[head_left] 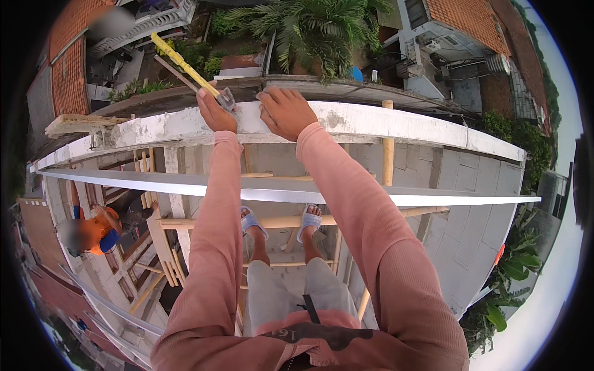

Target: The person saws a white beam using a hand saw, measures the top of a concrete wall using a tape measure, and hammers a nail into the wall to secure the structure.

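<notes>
My left hand (216,114) is closed round a long yellow tool (185,67) with a grey metal piece at its near end. A thin brown stick (175,71) runs beside the yellow length; whether the two are joined I cannot tell. The metal end is over the top of a white masonry wall (371,122). To the right, my right hand (288,112) rests on the same wall, its fingers curled at the far edge. Anything within those fingers is hidden. Nearer me, a long silvery metal beam (433,196) spans crosswise beneath both forearms.
My sandalled feet are at a horizontal bamboo pole (288,221), with an upright bamboo pole (388,148) to the right. A person in orange (96,230) is lower down at left. Scrap wood (83,123) lies on the wall's left end. Beyond the wall are a palm (303,37) and houses below.
</notes>
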`<action>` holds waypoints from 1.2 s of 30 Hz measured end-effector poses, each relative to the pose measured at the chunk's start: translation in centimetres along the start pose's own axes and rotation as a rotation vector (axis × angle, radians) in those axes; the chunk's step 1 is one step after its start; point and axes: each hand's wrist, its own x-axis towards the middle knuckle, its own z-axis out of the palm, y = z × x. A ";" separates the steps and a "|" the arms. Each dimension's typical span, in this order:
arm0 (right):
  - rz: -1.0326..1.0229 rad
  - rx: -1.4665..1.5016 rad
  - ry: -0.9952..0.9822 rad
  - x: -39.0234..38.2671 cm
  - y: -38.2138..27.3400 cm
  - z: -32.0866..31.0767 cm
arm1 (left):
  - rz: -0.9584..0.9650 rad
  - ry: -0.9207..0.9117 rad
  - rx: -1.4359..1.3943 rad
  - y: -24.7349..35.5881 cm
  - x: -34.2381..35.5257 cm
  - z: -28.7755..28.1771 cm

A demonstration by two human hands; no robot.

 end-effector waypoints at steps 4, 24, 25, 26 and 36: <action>-0.103 -0.169 0.286 1.3 0.1 -2.2 | 0.147 -0.109 0.349 0.0 -0.7 0.5; -0.325 -0.665 -0.518 11.8 4.3 -9.8 | 0.699 -0.136 0.546 1.2 -0.6 1.2; -0.206 -0.660 -0.470 10.7 5.8 -10.8 | 0.700 -0.126 0.553 0.9 -0.3 1.0; -0.093 -0.648 -0.427 9.3 7.0 -11.5 | 0.617 -0.122 0.565 0.3 -0.3 0.2; 0.441 -0.352 0.215 -5.0 6.0 -6.2 | 0.353 -0.065 0.552 0.8 -0.6 1.0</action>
